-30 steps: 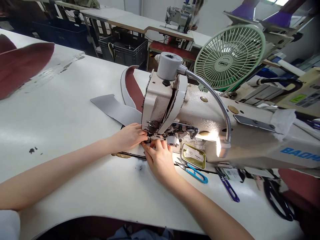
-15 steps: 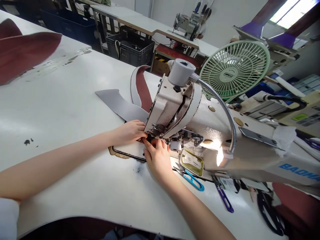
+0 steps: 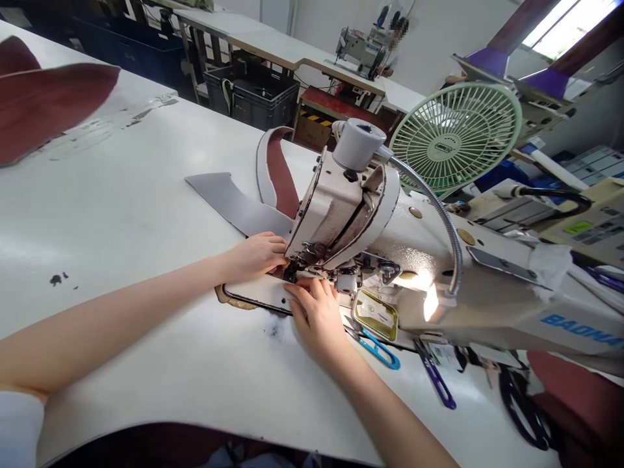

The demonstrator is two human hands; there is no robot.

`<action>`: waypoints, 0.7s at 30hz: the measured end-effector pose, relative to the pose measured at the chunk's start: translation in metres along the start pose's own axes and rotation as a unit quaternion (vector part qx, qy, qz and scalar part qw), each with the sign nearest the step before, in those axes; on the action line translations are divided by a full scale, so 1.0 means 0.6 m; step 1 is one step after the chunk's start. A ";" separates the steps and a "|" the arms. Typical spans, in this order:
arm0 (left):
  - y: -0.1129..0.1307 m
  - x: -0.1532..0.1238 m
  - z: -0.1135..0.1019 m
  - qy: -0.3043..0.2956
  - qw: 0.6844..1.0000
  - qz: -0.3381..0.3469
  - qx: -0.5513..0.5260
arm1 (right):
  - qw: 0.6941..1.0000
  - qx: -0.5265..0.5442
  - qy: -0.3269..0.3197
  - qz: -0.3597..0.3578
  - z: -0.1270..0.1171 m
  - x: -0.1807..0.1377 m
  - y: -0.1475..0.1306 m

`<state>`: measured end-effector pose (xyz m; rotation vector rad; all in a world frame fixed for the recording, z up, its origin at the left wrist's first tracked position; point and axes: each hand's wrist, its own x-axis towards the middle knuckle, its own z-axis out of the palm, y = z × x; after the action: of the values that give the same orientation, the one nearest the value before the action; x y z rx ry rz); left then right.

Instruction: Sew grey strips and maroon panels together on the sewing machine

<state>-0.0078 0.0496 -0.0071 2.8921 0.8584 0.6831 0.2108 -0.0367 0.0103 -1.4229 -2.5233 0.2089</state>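
Observation:
A grey strip with a maroon face [image 3: 244,207] runs across the sewing machine bed to the presser foot [image 3: 291,271]. My left hand [image 3: 258,255] grips its edge left of the foot, fingers bent and close together; a bit of maroon shows under the fingertips. My right hand [image 3: 319,315] is on the near right side of the foot, its fingers curled on the work and its thumb low. What lies under the right fingers is mostly hidden. The sewing machine head [image 3: 324,201] rises just behind both hands.
Right of my right hand lie blue thread snips [image 3: 380,351], a small metal tin [image 3: 375,315], purple snips [image 3: 439,383] and black-handled scissors [image 3: 521,413]. Maroon pieces [image 3: 58,107] rest at far left. A green fan [image 3: 446,146] stands behind the machine, with a black crate [image 3: 253,97] beyond the table.
My right hand has shifted slightly right and toward me, leaving a wider gap from my left hand at the presser foot. My left hand and the strip stay nearly in place.

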 end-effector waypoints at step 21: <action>0.006 -0.010 0.009 0.057 0.993 -0.057 0.082 | 0.963 -0.246 -0.003 0.110 -0.046 0.009 0.129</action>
<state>-0.0081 0.0435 -0.0139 2.9403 1.1351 0.8110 0.2791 0.0083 0.0189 -1.8802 -2.5251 -0.4100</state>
